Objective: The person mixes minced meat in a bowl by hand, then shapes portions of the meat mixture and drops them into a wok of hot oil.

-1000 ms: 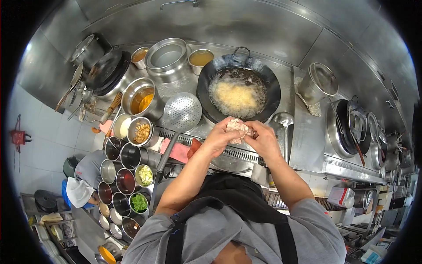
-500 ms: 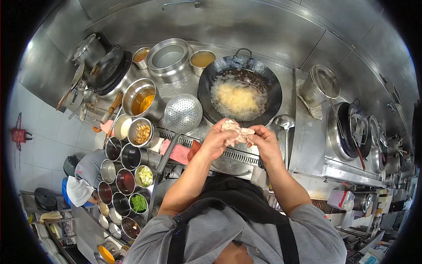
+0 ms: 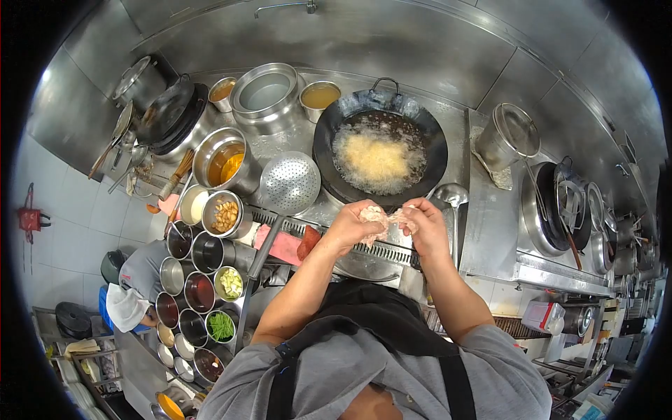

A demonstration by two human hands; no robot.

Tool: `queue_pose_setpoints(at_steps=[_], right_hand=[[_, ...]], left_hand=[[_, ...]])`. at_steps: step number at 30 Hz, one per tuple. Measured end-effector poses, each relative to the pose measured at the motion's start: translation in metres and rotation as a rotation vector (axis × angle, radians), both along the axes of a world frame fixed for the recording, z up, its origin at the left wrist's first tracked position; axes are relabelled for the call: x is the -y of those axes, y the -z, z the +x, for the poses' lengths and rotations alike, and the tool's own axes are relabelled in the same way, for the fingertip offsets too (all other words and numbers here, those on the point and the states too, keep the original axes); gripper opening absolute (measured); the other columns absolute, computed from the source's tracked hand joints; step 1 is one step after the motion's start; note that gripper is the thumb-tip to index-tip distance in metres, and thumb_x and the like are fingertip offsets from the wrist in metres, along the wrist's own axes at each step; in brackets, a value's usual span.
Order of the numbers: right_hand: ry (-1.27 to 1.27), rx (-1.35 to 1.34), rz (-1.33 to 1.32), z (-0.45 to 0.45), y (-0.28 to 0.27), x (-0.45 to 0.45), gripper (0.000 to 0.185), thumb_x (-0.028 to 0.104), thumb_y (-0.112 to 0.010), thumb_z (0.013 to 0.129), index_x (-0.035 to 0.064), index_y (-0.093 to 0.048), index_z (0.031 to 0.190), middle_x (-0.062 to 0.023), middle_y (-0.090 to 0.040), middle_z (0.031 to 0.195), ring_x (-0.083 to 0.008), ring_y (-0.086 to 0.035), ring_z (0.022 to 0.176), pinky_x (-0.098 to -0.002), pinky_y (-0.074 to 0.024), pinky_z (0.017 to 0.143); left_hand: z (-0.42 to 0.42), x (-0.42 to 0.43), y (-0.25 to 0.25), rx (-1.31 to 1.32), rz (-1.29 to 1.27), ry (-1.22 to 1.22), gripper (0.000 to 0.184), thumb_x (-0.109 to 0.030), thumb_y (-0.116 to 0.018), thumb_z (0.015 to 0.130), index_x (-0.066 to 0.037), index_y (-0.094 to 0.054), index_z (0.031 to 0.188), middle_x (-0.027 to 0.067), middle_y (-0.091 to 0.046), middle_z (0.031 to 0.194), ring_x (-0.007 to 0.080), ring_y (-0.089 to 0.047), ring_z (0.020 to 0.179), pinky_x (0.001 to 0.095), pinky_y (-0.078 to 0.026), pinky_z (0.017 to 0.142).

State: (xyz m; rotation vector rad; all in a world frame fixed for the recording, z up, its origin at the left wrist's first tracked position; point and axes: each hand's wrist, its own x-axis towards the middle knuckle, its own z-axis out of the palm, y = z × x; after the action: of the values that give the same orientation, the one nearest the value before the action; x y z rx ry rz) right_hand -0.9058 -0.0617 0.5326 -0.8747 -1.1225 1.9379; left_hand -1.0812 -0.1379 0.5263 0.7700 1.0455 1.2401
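My left hand [image 3: 350, 229] is closed round a lump of pale pink, floury-looking raw meat [image 3: 374, 217]. The fingers of my right hand [image 3: 428, 227] pinch the other end, where a thin strand joins the two portions. Both hands are just in front of the near rim of a black wok [image 3: 327, 157]. Inside it, pale golden pieces of food [image 3: 378, 158] bubble in hot oil. To the left, a perforated metal skimmer [image 3: 288, 183] lies with its handle toward me, while a steel ladle [image 3: 452, 194] rests right of the wok.
Left of the skimmer, several metal pots hold sauces, peanut-like pieces [image 3: 222, 213], cut green vegetables [image 3: 220, 325] and oil [image 3: 227, 164]. A large steel pot [image 3: 264, 96] stands behind. At lower left is a person with a white cap [image 3: 127, 308]. More woks [image 3: 549, 206] sit at right.
My hands have lowered slightly and drawn apart, stretching the meat into two portions with a thin link between them. The food in the wok keeps bubbling.
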Motion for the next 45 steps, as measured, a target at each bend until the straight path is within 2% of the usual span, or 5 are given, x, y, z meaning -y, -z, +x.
queue_pose_setpoints(at_steps=[26, 32, 34, 40, 45], right_hand=[[0.169, -0.081, -0.146, -0.015, 0.006, -0.015, 0.015, -0.002, -0.066, 0.077, 0.0056, -0.055, 0.081, -0.0079, -0.062, 0.075, -0.015, -0.059, 0.055, -0.0232, -0.0427, 0.045], [-0.07, 0.637, 0.152, -0.001, 0.049, -0.076, 0.014, 0.01, -0.069, 0.077, 0.0025, -0.06, 0.087, -0.0129, -0.066, 0.082, -0.0229, -0.068, 0.08, -0.0327, -0.0514, 0.061], [0.01, 1.074, 0.7, -0.009, 0.066, -0.101, 0.023, 0.015, -0.067, 0.079, 0.0017, -0.063, 0.097, -0.0128, -0.067, 0.087, -0.0245, -0.066, 0.084, -0.0353, -0.0511, 0.075], [0.167, 0.741, 0.607, -0.003, 0.1, -0.134, 0.026, 0.006, -0.059, 0.087, 0.0012, -0.06, 0.113, -0.008, -0.065, 0.103, -0.0201, -0.062, 0.095, -0.027, -0.0462, 0.085], [0.279, 0.411, 0.497, 0.004, 0.036, -0.072, 0.026, -0.001, -0.053, 0.085, -0.0004, -0.06, 0.11, -0.0096, -0.065, 0.101, -0.017, -0.063, 0.093, -0.0281, -0.0488, 0.081]], left_hand=[[-0.025, 0.019, 0.018, 0.238, -0.029, -0.224, 0.026, 0.011, -0.062, 0.076, 0.0, -0.059, 0.1, 0.0087, -0.065, 0.095, 0.0163, -0.065, 0.084, 0.0298, -0.053, 0.075], [-0.032, 0.024, 0.018, 0.267, -0.07, -0.315, 0.027, 0.008, -0.064, 0.076, -0.002, -0.058, 0.101, 0.0063, -0.065, 0.092, 0.0149, -0.064, 0.081, 0.0267, -0.052, 0.071], [-0.035, 0.026, 0.022, 0.281, -0.06, -0.315, 0.024, 0.004, -0.06, 0.081, -0.002, -0.057, 0.104, 0.0076, -0.065, 0.094, 0.0166, -0.065, 0.084, 0.0304, -0.053, 0.075], [-0.033, 0.032, 0.001, 0.32, -0.131, -0.431, 0.02, -0.013, -0.061, 0.087, -0.003, -0.057, 0.104, 0.0058, -0.064, 0.098, 0.0152, -0.063, 0.09, 0.029, -0.048, 0.08], [-0.038, 0.032, 0.015, 0.425, -0.082, -0.484, 0.023, -0.02, -0.054, 0.092, -0.002, -0.056, 0.106, 0.0071, -0.063, 0.099, 0.0178, -0.063, 0.09, 0.0307, -0.049, 0.08]])
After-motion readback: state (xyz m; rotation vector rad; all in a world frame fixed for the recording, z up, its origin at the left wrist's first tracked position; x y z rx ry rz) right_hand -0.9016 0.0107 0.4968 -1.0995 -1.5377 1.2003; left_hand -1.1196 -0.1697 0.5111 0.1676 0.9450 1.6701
